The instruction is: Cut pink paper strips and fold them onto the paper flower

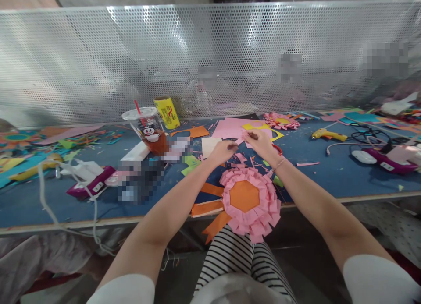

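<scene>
Both my hands are over the blue table, beyond a pink paper rosette (251, 201) with an orange centre and orange ribbon tails. The rosette lies at the table's front edge, partly overhanging it. My left hand (224, 151) has its fingers curled together near small pink scraps; what they hold, if anything, is too small to tell. To its right, my right hand (258, 142) is pinched near a small pink paper piece (244, 137), and I cannot make out its grip clearly. Pink sheet paper (225, 129) and a cut yellow sheet (277, 134) lie just behind the hands.
A drink cup (149, 131) with a red straw and a yellow can (167, 112) stand at the left. Glue guns (329, 135), purple power strips (391, 160) and cables lie at both sides. A second rosette (282, 120) lies behind. A perforated metal screen (210, 54) borders the table.
</scene>
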A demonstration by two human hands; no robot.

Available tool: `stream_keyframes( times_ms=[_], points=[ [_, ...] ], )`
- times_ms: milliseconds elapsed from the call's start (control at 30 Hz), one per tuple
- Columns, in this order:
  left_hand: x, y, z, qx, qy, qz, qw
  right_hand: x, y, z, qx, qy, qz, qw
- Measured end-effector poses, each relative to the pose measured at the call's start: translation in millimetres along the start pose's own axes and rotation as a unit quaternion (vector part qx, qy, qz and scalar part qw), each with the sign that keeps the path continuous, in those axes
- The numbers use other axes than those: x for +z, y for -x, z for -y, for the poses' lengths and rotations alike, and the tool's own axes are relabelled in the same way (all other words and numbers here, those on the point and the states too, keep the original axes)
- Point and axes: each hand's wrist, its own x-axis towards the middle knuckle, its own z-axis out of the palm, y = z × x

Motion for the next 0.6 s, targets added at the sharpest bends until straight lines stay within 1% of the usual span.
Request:
stream_keyframes(
  times_ms=[67,100,167,233,300,400,467,600],
  points=[
    [-1.7,-2,0,-0.037,0.067,-0.012,0.997,0,1,1,-0.045,0.064,-0.018,0.997],
    [-2.6,-2,0,-0.072,0.128,-0.008,0.989,0,3,3,-0.067,0.090,-0.023,0.993],
    [-3.7,-3,-3,-0.137,0.266,0.017,0.954,2,6,6,-0.108,0.135,-0.020,0.985],
    [-3.6,-2,-7,-0.175,0.368,0.043,0.912,4,9,10,-0.143,0.172,-0.006,0.975],
    [-3.2,-1,-11,-0.194,0.422,0.049,0.884,6,12,12,-0.174,0.199,0.010,0.964],
    [-3.7,0,-14,-0.215,0.466,0.020,0.858,7,13,13,-0.223,0.210,0.024,0.952],
    [-4.8,-1,-13,-0.211,0.478,0.009,0.853,7,13,11,-0.256,0.211,0.026,0.943],
    [-4.7,-1,-9,-0.181,0.462,0.019,0.868,7,10,7,-0.295,0.216,0.028,0.930]
  ],
)
